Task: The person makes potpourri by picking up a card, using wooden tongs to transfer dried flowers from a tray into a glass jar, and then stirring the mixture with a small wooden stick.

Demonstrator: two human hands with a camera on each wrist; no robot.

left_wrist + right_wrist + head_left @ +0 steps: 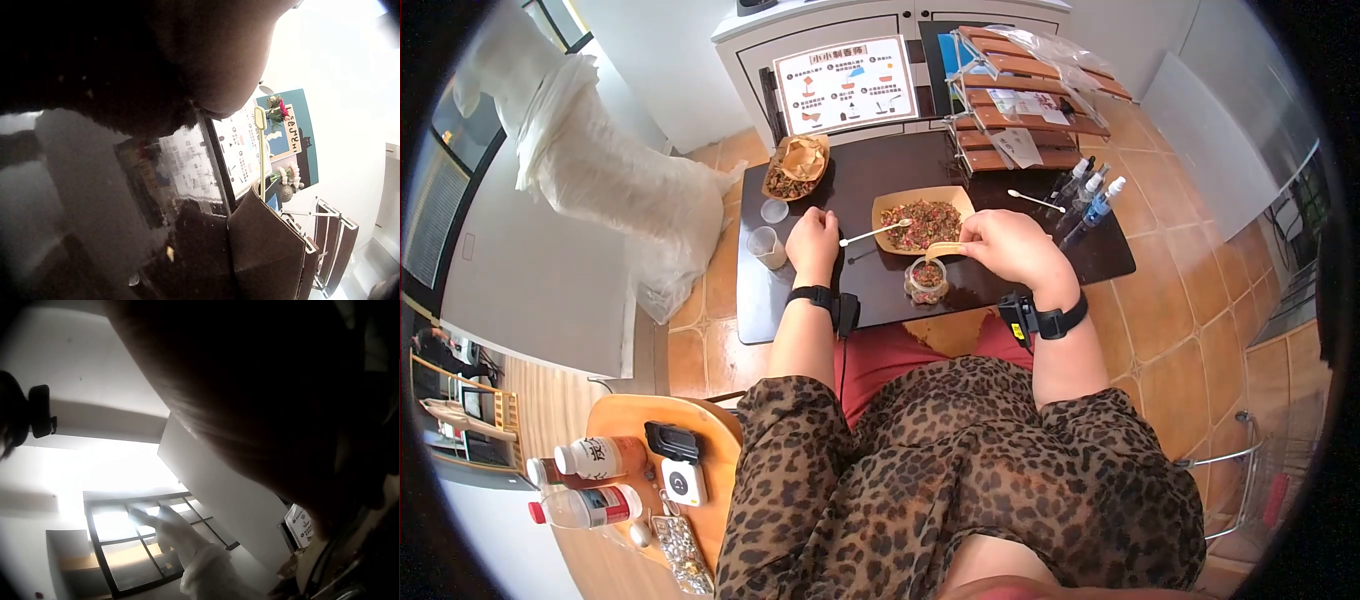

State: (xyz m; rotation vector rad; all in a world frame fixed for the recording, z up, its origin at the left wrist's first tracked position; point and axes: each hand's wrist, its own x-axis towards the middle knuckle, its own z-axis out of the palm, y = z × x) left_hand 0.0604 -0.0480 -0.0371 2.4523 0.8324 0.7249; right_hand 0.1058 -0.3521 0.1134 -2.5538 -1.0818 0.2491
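My right hand (1015, 245) pinches a small tan wooden scoop (943, 249), its tip over the mouth of a small clear jar (927, 284). Colourful dried bits fill part of the jar. Just behind it, a kraft-paper tray (948, 196) holds more of the red, green and brown mix. A thin pale spoon (870, 235) lies across the tray's near-left rim, its outer end close to my left hand (811, 245). That hand rests on the dark table with fingers curled, nothing seen in it. In the right wrist view the work is hidden by the dark hand.
Left on the table (820, 310) stand a clear plastic cup (766, 247), a lid (774, 211) and another paper tray (808, 145) of brown bits. At the right are several spray bottles (1092, 200) and a second spoon (1036, 201). Behind are a printed sign (845, 84) and a slatted wooden rack (1030, 100).
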